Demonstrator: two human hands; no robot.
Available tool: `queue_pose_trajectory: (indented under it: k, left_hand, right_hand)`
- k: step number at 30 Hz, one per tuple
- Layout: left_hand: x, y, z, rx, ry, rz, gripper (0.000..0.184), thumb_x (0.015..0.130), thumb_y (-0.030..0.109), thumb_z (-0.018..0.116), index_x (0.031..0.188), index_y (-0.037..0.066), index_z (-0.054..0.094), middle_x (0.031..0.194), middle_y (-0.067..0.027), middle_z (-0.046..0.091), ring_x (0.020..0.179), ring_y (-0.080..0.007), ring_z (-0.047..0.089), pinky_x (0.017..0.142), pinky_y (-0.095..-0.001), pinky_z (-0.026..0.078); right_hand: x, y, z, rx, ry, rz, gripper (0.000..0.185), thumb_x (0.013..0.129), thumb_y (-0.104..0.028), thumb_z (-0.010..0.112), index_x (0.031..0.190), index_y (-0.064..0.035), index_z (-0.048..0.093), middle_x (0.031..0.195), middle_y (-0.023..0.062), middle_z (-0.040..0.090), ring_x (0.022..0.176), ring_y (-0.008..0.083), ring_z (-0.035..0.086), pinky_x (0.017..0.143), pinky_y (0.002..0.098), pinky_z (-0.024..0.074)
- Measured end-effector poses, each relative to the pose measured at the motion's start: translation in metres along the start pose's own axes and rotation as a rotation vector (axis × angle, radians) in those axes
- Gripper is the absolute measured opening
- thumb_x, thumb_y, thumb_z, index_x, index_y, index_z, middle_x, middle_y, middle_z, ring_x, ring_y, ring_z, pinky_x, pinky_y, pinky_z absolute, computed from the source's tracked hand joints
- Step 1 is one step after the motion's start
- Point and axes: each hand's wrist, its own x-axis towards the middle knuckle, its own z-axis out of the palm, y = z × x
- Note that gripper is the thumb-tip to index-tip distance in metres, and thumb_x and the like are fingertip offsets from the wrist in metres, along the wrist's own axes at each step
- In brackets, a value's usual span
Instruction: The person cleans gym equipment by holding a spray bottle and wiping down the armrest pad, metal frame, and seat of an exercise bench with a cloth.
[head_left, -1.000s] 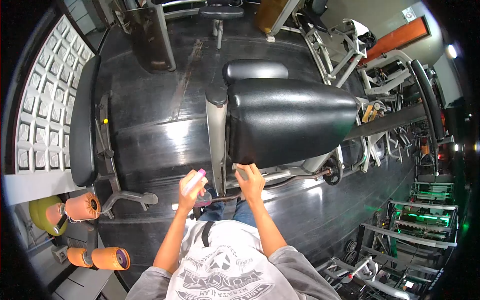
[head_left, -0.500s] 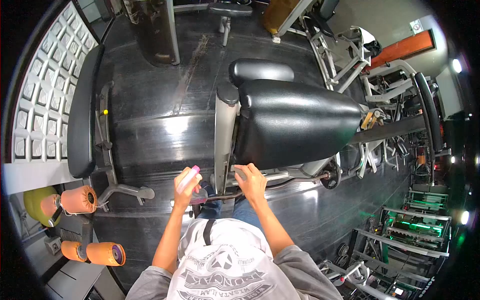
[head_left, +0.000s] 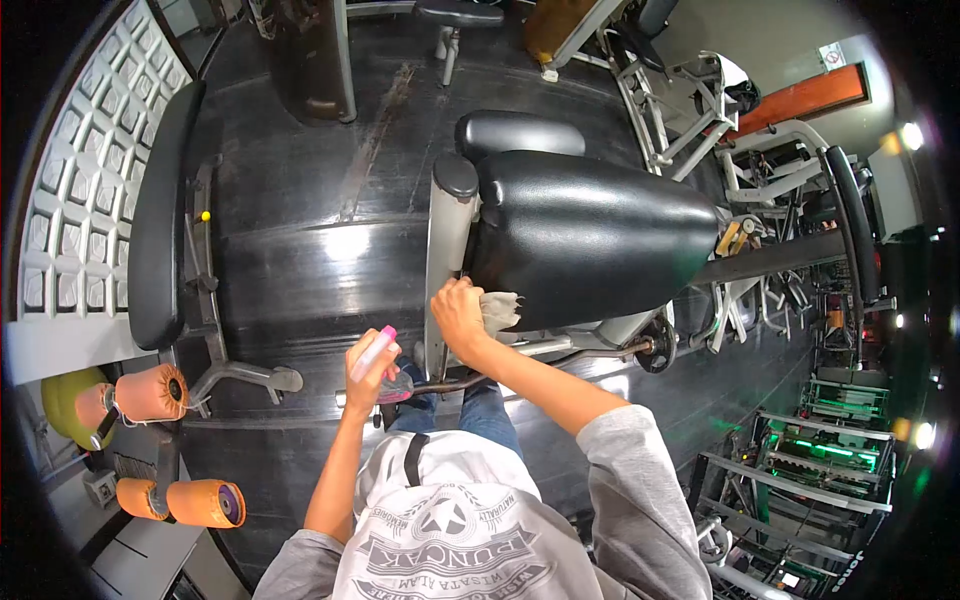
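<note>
My left hand point(head_left: 368, 378) is wrapped round a spray bottle point(head_left: 397, 388), which has a pink tip and a see-through body. It is held low, just left of a padded bench point(head_left: 600, 230) with a black seat. My right hand point(head_left: 460, 318) is closed on a pale cloth point(head_left: 500, 311), part of which sticks out to the right of the knuckles. That hand is at the bench's grey metal post point(head_left: 447, 235), by the near left corner of the pad. The fingertips and the cloth beneath them are hidden.
A curved metal bar point(head_left: 560, 365) runs low along the bench's near side, in front of my legs. To the left stand another black-padded bench point(head_left: 160, 220) and orange foam rollers point(head_left: 205, 503). Weight racks point(head_left: 800, 460) fill the lower right.
My right hand has moved forward and left along the bench's corner to the grey post, bringing the cloth into clearer view. My left hand and the bottle have barely moved.
</note>
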Motion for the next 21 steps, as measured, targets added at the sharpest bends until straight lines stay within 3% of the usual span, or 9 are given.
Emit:
queue_pose_trajectory:
  k: [6, 8, 13, 15, 16, 18, 19, 20, 21]
  left_hand:
    - [-0.005, -0.006, -0.009, -0.011, 0.022, 0.025, 0.023, 0.090, 0.025, 0.064, 0.086, 0.002, 0.061, 0.079, -0.0068, 0.062, 0.056, -0.0124, 0.059, 0.052, -0.0255, 0.045]
    - [-0.005, -0.005, -0.009, -0.011, 0.018, 0.043, 0.022, 0.091, 0.024, 0.064, 0.086, 0.002, 0.061, 0.079, -0.0068, 0.062, 0.056, -0.0124, 0.059, 0.052, -0.0253, 0.045]
    - [-0.007, 0.004, -0.012, -0.002, 0.048, 0.067, 0.023, 0.090, 0.023, 0.063, 0.083, 0.001, 0.061, 0.074, -0.0053, 0.060, 0.054, -0.0117, 0.056, 0.052, -0.0257, 0.043]
    - [-0.008, 0.000, -0.016, -0.002, 0.055, 0.053, 0.022, 0.090, 0.023, 0.064, 0.083, 0.002, 0.062, 0.075, -0.0051, 0.060, 0.053, -0.0113, 0.056, 0.051, -0.0255, 0.043]
    - [-0.008, -0.002, -0.016, -0.007, 0.067, 0.038, 0.022, 0.090, 0.022, 0.065, 0.083, 0.002, 0.062, 0.075, -0.0050, 0.061, 0.053, -0.0109, 0.057, 0.051, -0.0252, 0.042]
    - [-0.007, -0.004, -0.016, 0.009, 0.055, 0.029, 0.022, 0.090, 0.023, 0.065, 0.083, 0.002, 0.062, 0.076, -0.0050, 0.061, 0.053, -0.0109, 0.057, 0.051, -0.0252, 0.042]
    - [-0.006, -0.005, -0.016, 0.025, 0.042, 0.024, 0.023, 0.091, 0.024, 0.065, 0.084, 0.002, 0.063, 0.076, -0.0050, 0.061, 0.054, -0.0108, 0.057, 0.051, -0.0251, 0.042]
    - [-0.005, -0.006, -0.015, 0.031, 0.033, 0.020, 0.023, 0.091, 0.024, 0.065, 0.084, 0.002, 0.063, 0.076, -0.0050, 0.061, 0.054, -0.0108, 0.057, 0.051, -0.0251, 0.042]
    - [-0.004, -0.007, -0.014, 0.042, 0.014, 0.002, 0.023, 0.090, 0.024, 0.065, 0.084, 0.002, 0.063, 0.076, -0.0051, 0.061, 0.054, -0.0109, 0.057, 0.051, -0.0252, 0.043]
  right_hand:
    - [-0.007, 0.001, 0.013, -0.060, 0.048, -0.061, 0.012, 0.083, -0.022, 0.065, 0.084, -0.0159, 0.076, 0.082, 0.0013, 0.065, 0.084, 0.0211, 0.062, 0.058, 0.0351, 0.0469]
    - [-0.018, 0.000, 0.026, 0.063, 0.088, -0.169, 0.011, 0.080, -0.020, 0.066, 0.078, -0.0144, 0.075, 0.082, 0.0030, 0.066, 0.084, 0.0197, 0.062, 0.057, 0.0360, 0.0484]
    - [-0.053, -0.004, 0.077, 0.187, 0.012, -0.242, 0.010, 0.081, -0.020, 0.067, 0.085, -0.0144, 0.075, 0.080, 0.0013, 0.068, 0.083, 0.0218, 0.064, 0.059, 0.0383, 0.0502]
    - [-0.074, 0.006, 0.082, 0.592, 0.199, -0.187, 0.016, 0.080, -0.018, 0.070, 0.093, -0.0104, 0.073, 0.083, 0.0064, 0.071, 0.086, 0.0281, 0.068, 0.063, 0.0433, 0.0537]
    - [-0.084, 0.009, 0.074, 0.596, 0.197, -0.184, 0.016, 0.080, -0.018, 0.070, 0.093, -0.0104, 0.073, 0.083, 0.0064, 0.071, 0.086, 0.0281, 0.068, 0.063, 0.0433, 0.0537]
    - [-0.103, 0.015, 0.059, 1.136, 0.045, 0.319, 0.019, 0.080, -0.016, 0.070, 0.097, -0.0083, 0.071, 0.091, 0.0118, 0.072, 0.088, 0.0352, 0.069, 0.069, 0.0444, 0.0561]
    - [-0.103, 0.019, 0.066, 1.321, -0.140, 0.481, 0.018, 0.086, -0.019, 0.066, 0.100, -0.0067, 0.069, 0.094, 0.0117, 0.073, 0.087, 0.0344, 0.071, 0.073, 0.0445, 0.0573]
    - [-0.102, 0.013, 0.091, 1.328, -0.140, 0.490, 0.018, 0.086, -0.019, 0.066, 0.100, -0.0067, 0.069, 0.094, 0.0117, 0.073, 0.087, 0.0344, 0.071, 0.073, 0.0445, 0.0573]
    - [-0.099, 0.001, 0.125, 1.957, -0.193, 0.698, 0.020, 0.090, -0.021, 0.065, 0.104, -0.0068, 0.067, 0.097, 0.0111, 0.072, 0.086, 0.0326, 0.071, 0.075, 0.0453, 0.0578]
